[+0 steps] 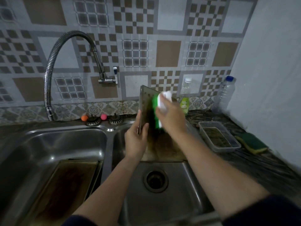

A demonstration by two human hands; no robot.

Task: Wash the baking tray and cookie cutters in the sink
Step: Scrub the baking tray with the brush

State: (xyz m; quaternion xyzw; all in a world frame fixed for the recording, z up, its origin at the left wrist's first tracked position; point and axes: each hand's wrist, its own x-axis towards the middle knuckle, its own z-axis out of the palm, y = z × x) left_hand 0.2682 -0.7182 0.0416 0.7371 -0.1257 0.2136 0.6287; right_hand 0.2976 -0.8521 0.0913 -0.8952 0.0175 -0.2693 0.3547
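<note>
You can read no text here; the green label on the dish soap bottle (184, 104) by the wall is too blurred to make out

Two trays (147, 110) (68, 181), two bottles (185, 95) (225, 93), two strainers (93, 121) (115, 119)

There is one view only, from the person's head. It looks forward and down, close above the double sink (65, 137), facing the tiled wall (162, 46).
</note>
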